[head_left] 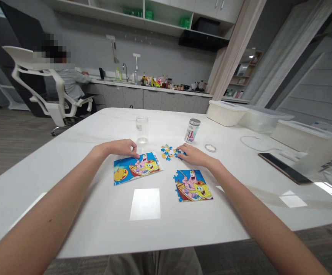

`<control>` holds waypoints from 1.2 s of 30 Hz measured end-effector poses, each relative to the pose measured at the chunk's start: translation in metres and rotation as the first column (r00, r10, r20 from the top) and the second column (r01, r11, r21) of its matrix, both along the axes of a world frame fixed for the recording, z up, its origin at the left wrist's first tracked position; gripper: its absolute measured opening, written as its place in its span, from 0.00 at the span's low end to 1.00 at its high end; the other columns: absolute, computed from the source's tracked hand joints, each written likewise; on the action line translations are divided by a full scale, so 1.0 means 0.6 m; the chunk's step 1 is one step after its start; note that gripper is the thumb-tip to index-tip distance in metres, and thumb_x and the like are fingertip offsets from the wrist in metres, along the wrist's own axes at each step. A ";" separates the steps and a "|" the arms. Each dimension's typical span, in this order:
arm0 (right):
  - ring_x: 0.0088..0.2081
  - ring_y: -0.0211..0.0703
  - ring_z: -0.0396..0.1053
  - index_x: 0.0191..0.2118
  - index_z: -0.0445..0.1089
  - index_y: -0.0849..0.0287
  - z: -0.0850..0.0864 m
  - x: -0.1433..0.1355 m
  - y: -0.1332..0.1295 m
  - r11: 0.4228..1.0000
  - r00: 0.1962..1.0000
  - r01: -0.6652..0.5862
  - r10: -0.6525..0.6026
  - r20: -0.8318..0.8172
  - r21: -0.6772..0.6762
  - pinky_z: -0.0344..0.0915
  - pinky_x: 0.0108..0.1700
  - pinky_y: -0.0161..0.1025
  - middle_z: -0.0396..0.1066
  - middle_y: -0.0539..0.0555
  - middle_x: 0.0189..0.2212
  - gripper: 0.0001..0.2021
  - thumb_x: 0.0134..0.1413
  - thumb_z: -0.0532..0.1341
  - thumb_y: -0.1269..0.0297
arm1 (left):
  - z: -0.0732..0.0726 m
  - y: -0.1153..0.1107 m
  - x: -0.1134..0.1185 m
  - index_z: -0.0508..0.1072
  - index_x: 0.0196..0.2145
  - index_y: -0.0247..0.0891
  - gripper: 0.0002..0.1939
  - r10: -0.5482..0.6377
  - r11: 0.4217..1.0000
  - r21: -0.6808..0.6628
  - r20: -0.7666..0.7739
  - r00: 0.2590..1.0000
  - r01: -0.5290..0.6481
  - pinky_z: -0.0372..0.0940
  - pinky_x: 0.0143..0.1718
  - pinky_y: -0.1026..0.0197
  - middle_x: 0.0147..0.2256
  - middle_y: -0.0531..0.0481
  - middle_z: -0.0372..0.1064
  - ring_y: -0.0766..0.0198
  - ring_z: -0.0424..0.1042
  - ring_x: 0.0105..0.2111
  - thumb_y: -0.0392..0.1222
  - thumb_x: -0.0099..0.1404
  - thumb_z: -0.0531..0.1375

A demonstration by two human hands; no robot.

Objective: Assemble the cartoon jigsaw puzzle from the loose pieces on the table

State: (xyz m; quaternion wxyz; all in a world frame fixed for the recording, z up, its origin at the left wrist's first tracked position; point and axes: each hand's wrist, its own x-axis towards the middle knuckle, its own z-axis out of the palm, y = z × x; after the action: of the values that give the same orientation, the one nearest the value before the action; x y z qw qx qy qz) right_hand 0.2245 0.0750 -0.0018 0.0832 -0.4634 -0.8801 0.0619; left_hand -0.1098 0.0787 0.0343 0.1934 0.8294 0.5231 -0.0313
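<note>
My left hand [127, 148] is curled, with a fingertip and thumb at the upper edge of the picture card [148, 166]. This flat card shows a pink and a yellow cartoon figure on blue. My right hand [193, 154] reaches over the right side of the loose puzzle pieces [166, 152], its fingers a little apart and touching the pieces. Nearer to me lies a joined puzzle section [193, 186] with the same figures and a notched left edge. Behind the hands stand a clear open jar [142, 130] and a printed can with a grey lid [192, 130].
A round lid [210, 148] lies right of my right hand. Farther right are a dark phone-like slab [286, 167], a cable and white storage boxes [226, 113]. Another person sits in a white chair [54, 99] at the back left, by the kitchen counter.
</note>
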 end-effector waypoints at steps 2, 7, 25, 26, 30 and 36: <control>0.50 0.48 0.67 0.53 0.67 0.63 -0.003 0.002 0.004 1.000 1.000 -0.005 0.005 -0.013 -0.003 0.60 0.55 0.42 0.68 0.62 0.49 0.17 0.63 0.55 0.59 | -0.005 0.002 0.001 0.68 0.26 0.39 0.24 0.012 1.000 0.002 0.013 1.000 -0.012 0.55 0.27 0.63 0.25 0.51 0.68 0.61 0.65 0.28 0.65 0.50 0.59; 0.46 0.46 0.68 0.46 0.69 0.62 0.001 0.002 0.005 1.000 0.999 -0.013 0.013 -0.036 0.010 0.62 0.50 0.40 0.70 0.60 0.44 0.12 0.61 0.57 0.61 | -0.001 0.000 0.015 0.69 0.27 0.38 0.27 0.018 1.000 0.014 -0.027 0.999 -0.018 0.55 0.27 0.62 0.27 0.49 0.70 0.60 0.65 0.28 0.68 0.49 0.58; 0.51 0.53 0.67 0.51 0.65 0.60 0.033 0.020 -0.016 0.988 0.998 -0.051 0.045 -0.048 -0.145 0.62 0.53 0.45 0.67 0.61 0.53 0.22 0.53 0.62 0.54 | 0.001 -0.002 0.022 0.71 0.29 0.38 0.30 0.045 0.999 0.016 -0.075 0.996 -0.044 0.55 0.28 0.62 0.30 0.47 0.72 0.59 0.68 0.31 0.71 0.48 0.57; 0.52 0.53 0.66 0.51 0.65 0.59 0.033 0.021 -0.017 0.987 0.997 -0.068 0.063 -0.038 -0.144 0.61 0.54 0.46 0.66 0.61 0.53 0.22 0.52 0.63 0.56 | 0.000 -0.002 0.021 0.70 0.29 0.38 0.30 0.043 0.999 0.017 -0.076 0.996 -0.042 0.55 0.28 0.62 0.30 0.47 0.72 0.59 0.67 0.30 0.71 0.48 0.57; 0.53 0.51 0.67 0.52 0.64 0.61 0.030 0.023 -0.012 0.986 0.997 -0.060 0.053 -0.049 -0.154 0.61 0.55 0.45 0.67 0.62 0.53 0.20 0.53 0.62 0.62 | -0.004 0.002 0.017 0.70 0.28 0.38 0.29 0.036 0.999 0.022 -0.081 0.996 -0.035 0.55 0.27 0.62 0.29 0.47 0.72 0.59 0.67 0.30 0.70 0.50 0.57; 0.49 0.49 0.69 0.52 0.64 0.63 0.000 0.010 0.003 1.000 0.986 0.025 -0.027 -0.163 -0.010 0.64 0.52 0.46 0.70 0.63 0.48 0.18 0.65 0.50 0.57 | -0.006 0.005 0.017 0.71 0.29 0.38 0.28 0.043 0.999 0.033 -0.089 0.995 -0.040 0.55 0.27 0.62 0.30 0.47 0.72 0.60 0.67 0.30 0.69 0.51 0.58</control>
State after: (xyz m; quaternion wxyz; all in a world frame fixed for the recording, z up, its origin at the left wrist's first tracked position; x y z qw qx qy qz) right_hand 0.2308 0.0770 -0.0016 0.1538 -0.4685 -0.8640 0.1020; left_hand -0.0998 0.0820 0.0308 0.1572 0.8190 0.5489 -0.0561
